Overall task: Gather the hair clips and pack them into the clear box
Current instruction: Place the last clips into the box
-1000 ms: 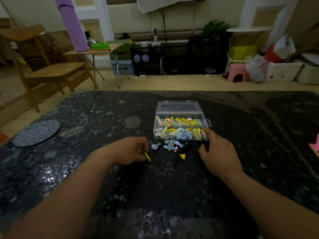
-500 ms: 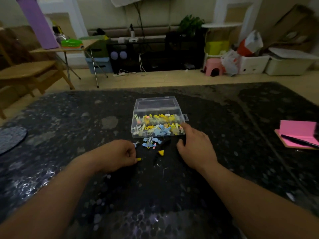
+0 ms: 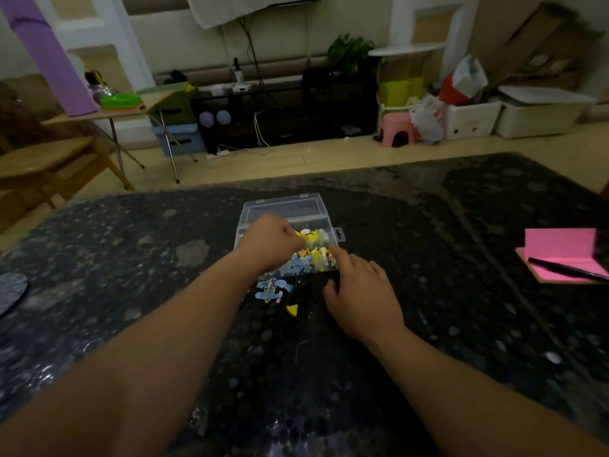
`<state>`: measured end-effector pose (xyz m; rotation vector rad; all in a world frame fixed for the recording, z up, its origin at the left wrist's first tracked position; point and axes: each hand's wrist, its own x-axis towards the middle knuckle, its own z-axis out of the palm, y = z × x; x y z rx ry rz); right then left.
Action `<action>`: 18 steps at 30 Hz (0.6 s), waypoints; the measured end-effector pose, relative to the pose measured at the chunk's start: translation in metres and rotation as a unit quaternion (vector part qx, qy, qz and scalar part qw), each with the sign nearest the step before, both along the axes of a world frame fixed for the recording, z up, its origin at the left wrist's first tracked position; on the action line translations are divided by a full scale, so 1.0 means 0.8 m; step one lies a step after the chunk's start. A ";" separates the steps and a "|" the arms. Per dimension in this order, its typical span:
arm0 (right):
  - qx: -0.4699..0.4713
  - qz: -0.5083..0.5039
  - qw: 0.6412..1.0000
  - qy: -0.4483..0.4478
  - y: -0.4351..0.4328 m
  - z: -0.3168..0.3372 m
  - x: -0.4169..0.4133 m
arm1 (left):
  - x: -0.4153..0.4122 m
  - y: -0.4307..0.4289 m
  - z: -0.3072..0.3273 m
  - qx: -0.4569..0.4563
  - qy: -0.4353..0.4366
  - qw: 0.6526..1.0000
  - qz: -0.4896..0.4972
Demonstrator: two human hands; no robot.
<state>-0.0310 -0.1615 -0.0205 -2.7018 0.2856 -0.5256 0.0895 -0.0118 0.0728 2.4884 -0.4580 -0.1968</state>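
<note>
Far L edge: a grey round mat (image 3: 8, 291) lies on the dark speckled table top (image 3: 131, 275), partly cut off by the frame. Behind it, on the floor: wooden chair (image 3: 49, 159), purple roll (image 3: 49, 57) standing upright, small folding table (image 3: 75, 118).

Left hand (image 3: 270, 240): positioned over the L half of the clear box (image 3: 329, 225), knuckles up, fingers curled under. A blurred yellow shape sits at the fingertips. Cannot tell whether the hand pinches a clip or is simply closed above the contents.

Clear box: centre of the table top, lid open toward the far side, latch tab on the R wall. Contents: hair clips (image 3: 318, 255), mostly yellow and blue, piled in the body. The L portion is hidden by the hand.

Loose clips (image 3: 272, 290): a small blue cluster on the table top just in front of the box's near wall, between the two forearms. One yellow piece (image 3: 292, 310) lies a little nearer the camera, apart from the cluster.

Right hand (image 3: 359, 291): palm down on the table at the box's near R corner, fingers relaxed and spread, gripping nothing. The index fingertip touches the box's near wall.

R side: pink notepad (image 3: 560, 245) w/ a black pen (image 3: 566, 268) lying across it, well apart from the box. Background floor — pink stool (image 3: 397, 127) and white bins (image 3: 474, 118).
</note>
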 end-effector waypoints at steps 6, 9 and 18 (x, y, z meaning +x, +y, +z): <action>0.013 0.005 1.000 0.006 0.000 0.001 0.000 | 0.013 -0.047 -0.009 0.051 0.045 0.998 0.016; 0.019 0.009 1.000 0.014 -0.001 0.002 -0.001 | 0.008 -0.052 -0.010 0.080 0.041 0.996 0.008; 0.020 0.005 1.000 0.022 -0.001 0.002 0.001 | -0.003 0.042 -0.010 -0.010 -0.076 0.997 0.028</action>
